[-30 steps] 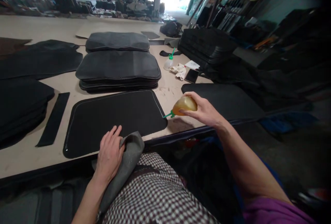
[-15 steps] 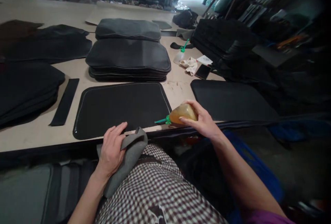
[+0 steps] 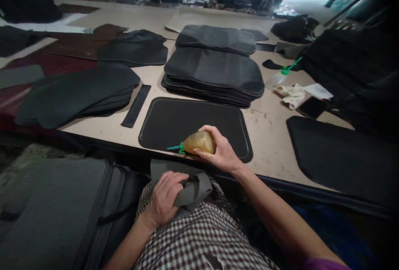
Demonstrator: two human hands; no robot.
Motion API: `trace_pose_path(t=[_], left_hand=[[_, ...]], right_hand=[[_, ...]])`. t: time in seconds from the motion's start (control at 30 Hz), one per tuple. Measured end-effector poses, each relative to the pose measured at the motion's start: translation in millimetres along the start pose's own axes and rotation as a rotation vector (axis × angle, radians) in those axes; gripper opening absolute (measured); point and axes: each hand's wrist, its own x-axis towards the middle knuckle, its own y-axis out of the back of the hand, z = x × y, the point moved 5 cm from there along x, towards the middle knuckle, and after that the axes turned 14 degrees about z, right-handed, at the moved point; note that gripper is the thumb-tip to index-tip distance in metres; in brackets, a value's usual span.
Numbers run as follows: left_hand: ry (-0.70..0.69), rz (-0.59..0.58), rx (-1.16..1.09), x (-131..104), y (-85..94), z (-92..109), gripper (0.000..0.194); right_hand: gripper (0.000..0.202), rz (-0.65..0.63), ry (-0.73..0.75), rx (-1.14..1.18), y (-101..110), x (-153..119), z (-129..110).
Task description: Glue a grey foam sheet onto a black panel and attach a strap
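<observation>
My right hand point(image 3: 222, 149) is wrapped round a squeeze bottle point(image 3: 198, 143) of yellowish liquid. The bottle lies tilted on its side in the air, and its green nozzle points left over the near edge of a black rectangular panel point(image 3: 190, 116). A thin shiny line runs along parts of that panel's border. Lower down, at my lap, my left hand point(image 3: 168, 195) is closed on a folded grey sheet of fabric point(image 3: 196, 189), with its fingertips partly tucked into the fold.
Behind the panel stands a stack of black panels point(image 3: 215, 68). To the left lie a black strip point(image 3: 136, 106) and a pile of black pieces point(image 3: 81, 89). On the right are a second bottle point(image 3: 277, 79), a white cloth point(image 3: 291, 94), a phone point(image 3: 311, 107) and another black panel point(image 3: 339, 153).
My right hand has carried the bottle left along the panel's near edge. My left hand has drawn back from the table edge with the grey fabric. The view has turned left.
</observation>
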Motion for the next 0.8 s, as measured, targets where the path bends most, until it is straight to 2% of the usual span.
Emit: trace_pose_path(t=[0.13,0.23,0.3,0.4,0.5,0.63,0.7,0.73,0.8], left_hand=[[0.017,0.032,0.018,-1,5.0,0,0.026],[0.047,0.053,0.029,-5,6.8,0,0.026],[0.07,0.065,0.033,-7,7.4,-1,0.022],[0.108,0.069,0.027,-8,7.3,-4,0.019],[0.124,0.061,0.017,-8,5.5,-6,0.02],[0.105,0.049,-0.006,-6,1.9,-6,0.019],[0.099,0.03,-0.028,-2,-0.6,-6,0.018],[0.097,0.016,-0.043,1,-2.3,-5,0.018],[0.075,-0.015,-0.086,12,-6.8,-2,0.018]], right_hand=[[0.056,-0.068,0.083,0.065,-53,27,-15],[0.055,-0.08,0.122,0.084,-80,41,-22],[0.054,-0.067,0.143,0.086,-89,46,-25],[0.053,-0.07,0.124,0.082,-85,49,-24],[0.051,-0.136,-0.006,0.094,-66,50,-15],[0.054,-0.211,-0.35,0.336,-17,38,12],[0.059,-0.12,-0.53,0.558,18,26,28],[0.061,-0.02,-0.592,0.655,39,19,37],[0.059,0.26,-0.622,0.763,84,6,53]])
